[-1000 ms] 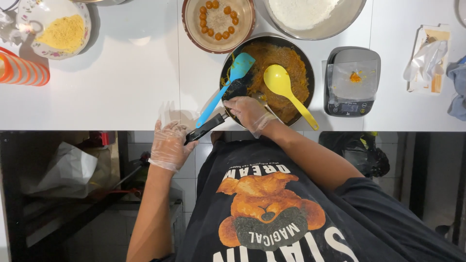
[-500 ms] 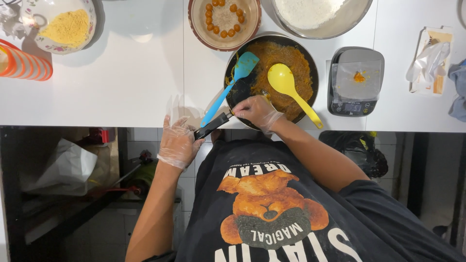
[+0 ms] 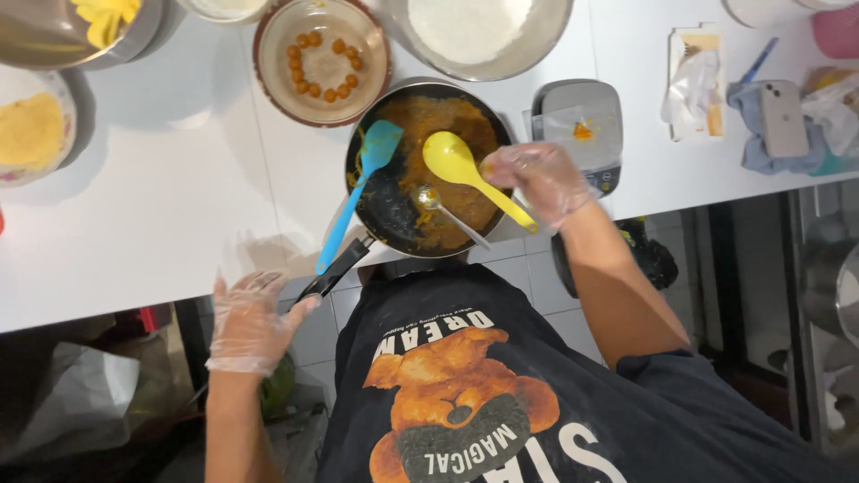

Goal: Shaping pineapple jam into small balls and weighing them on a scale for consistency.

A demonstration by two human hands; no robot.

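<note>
At the far left of the white bench point(image 3: 161, 206) sits a plate of yellow crumbs point(image 3: 31, 134), with a steel bowl of yellow pieces point(image 3: 98, 22) above it. Lower down, the gloved left hand point(image 3: 250, 322) is spread flat with fingers loose, gripping nothing; its fingertips lie just at the end of the pan handle point(image 3: 335, 268), which juts past the bench edge.

A brown bowl point(image 3: 322, 58) holds a ring of small orange balls, so some appear already shaped. The pan point(image 3: 425, 170) sits at the bench's near edge, most of it covered with an orange-brown mix, one dark patch scraped bare at its lower left. Much of the mix looks unportioned. A blue spatula point(image 3: 362, 188) leans on the pan's left rim, a small metal spoon point(image 3: 452, 215) lies in the mix, and a yellow spoon point(image 3: 470, 174) rests across it.

The gloved right hand point(image 3: 537, 179) is at the pan's right rim, fingers curled over the yellow spoon's handle; whether it actually grips it, I cannot tell. Behind is a bowl of white powder point(image 3: 474, 31), and to the right a scale point(image 3: 582, 130) bearing a small orange bit, then a phone point(image 3: 783, 116).
</note>
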